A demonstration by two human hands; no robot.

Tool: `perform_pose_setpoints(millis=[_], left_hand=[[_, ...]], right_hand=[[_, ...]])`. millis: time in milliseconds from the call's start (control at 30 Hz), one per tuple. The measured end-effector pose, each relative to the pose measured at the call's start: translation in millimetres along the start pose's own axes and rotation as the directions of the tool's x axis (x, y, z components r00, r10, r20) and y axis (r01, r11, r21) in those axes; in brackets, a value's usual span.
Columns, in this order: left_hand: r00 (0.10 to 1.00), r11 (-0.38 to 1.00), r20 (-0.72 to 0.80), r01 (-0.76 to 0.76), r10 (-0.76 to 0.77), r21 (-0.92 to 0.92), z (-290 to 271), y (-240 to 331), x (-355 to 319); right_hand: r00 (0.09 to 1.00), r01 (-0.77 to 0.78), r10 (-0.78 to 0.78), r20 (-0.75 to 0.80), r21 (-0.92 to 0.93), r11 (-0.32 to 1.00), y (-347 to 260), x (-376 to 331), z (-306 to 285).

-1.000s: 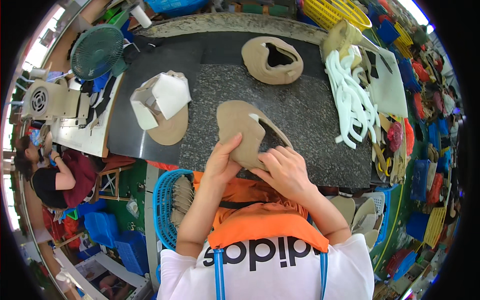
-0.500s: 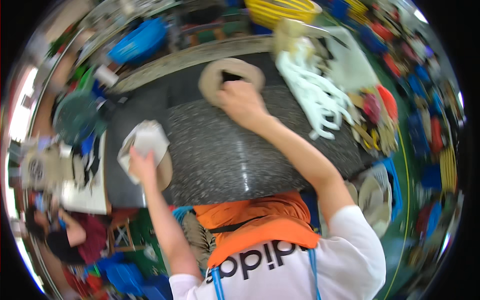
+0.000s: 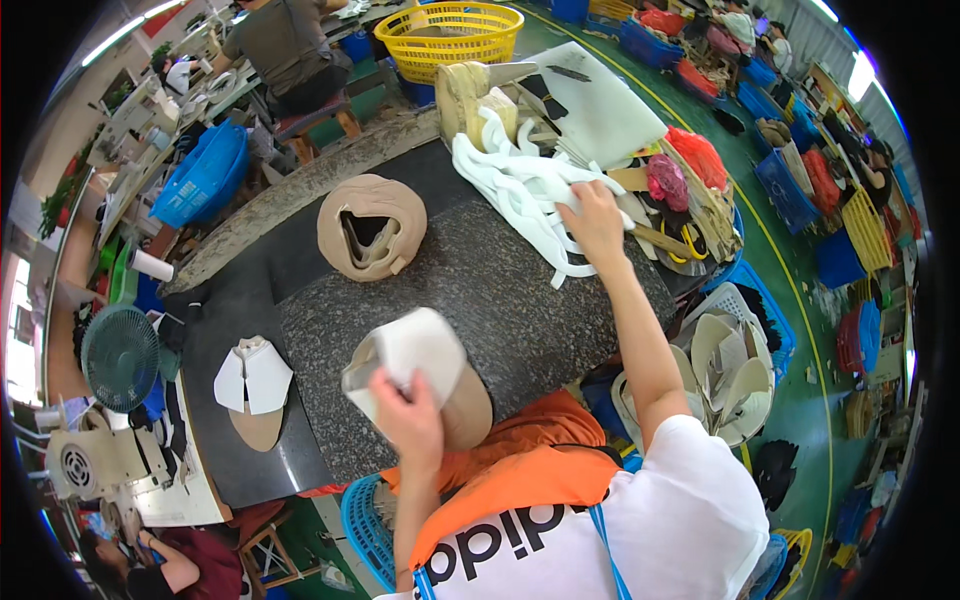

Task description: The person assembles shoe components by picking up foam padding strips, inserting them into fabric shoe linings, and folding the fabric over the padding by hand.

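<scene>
My left hand (image 3: pixel 405 415) grips an unfinished cap (image 3: pixel 425 345) with white front panels and a tan brim, held over the table's near edge; motion blurs it. My right hand (image 3: pixel 597 220) reaches to a heap of pale, narrow fabric strips (image 3: pixel 530 185) at the far right of the table, its fingers pinched on one. A second cap piece (image 3: pixel 255 385), white panels above a tan brim, lies on the left of the table. Beyond my left hand sits a round beige coil (image 3: pixel 345 255) with a dark hollow in its middle.
Behind the strips lie a pale sheet (image 3: pixel 600 105), a red plastic bag (image 3: pixel 697 157) and yellow-handled scissors (image 3: pixel 685 245). A crate of cap pieces (image 3: pixel 735 370) stands right of the table. A green fan (image 3: pixel 120 355) is at left; a yellow basket (image 3: pixel 450 40) stands beyond.
My right hand has left the beige coil and gone right to the pale strips. My left hand has brought a cap rightward and nearer me. The whole view has turned toward the right.
</scene>
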State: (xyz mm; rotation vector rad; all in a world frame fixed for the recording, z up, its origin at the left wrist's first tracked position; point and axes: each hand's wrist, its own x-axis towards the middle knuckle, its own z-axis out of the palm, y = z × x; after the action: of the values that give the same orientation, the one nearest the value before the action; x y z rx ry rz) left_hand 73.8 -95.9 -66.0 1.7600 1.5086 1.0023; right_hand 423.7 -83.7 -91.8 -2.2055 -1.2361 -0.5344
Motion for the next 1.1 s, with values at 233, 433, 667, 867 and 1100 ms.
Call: perform_pose_setpoints(millis=[233, 433, 667, 867, 1100], left_hand=[[0.882, 0.891, -0.162, -0.453, 0.443, -0.03, -15.1, 6.3, 10.8], [0.929, 0.98, 0.313, -0.18, 0.198, -0.085, -61.3, -29.9, 93.5], [0.816, 0.877, 0.573, 0.328, -0.075, -0.352, -30.5, -46.6, 78.7], [0.784, 0.848, 0.62, 0.338, -0.013, -0.409, -34.1, -38.2, 72.8], [0.807, 0.95, 0.59, 0.197, -0.017, -0.242, -36.5, -14.7, 66.0]], right_hand=[[0.895, -0.354, 0.432, 0.109, 0.761, 0.543, 8.1, 6.2, -49.0], [0.825, -0.463, -0.069, 0.561, 0.741, 0.486, -96.8, -31.6, -59.8], [0.555, 0.063, -0.757, 0.344, 0.89, 0.451, -183.8, -55.9, -43.7], [0.539, 0.264, -0.766, 0.351, 0.793, 0.549, -184.7, -59.2, -38.9], [0.6, 0.33, -0.702, 0.383, 0.682, 0.653, -189.6, -67.7, -34.0]])
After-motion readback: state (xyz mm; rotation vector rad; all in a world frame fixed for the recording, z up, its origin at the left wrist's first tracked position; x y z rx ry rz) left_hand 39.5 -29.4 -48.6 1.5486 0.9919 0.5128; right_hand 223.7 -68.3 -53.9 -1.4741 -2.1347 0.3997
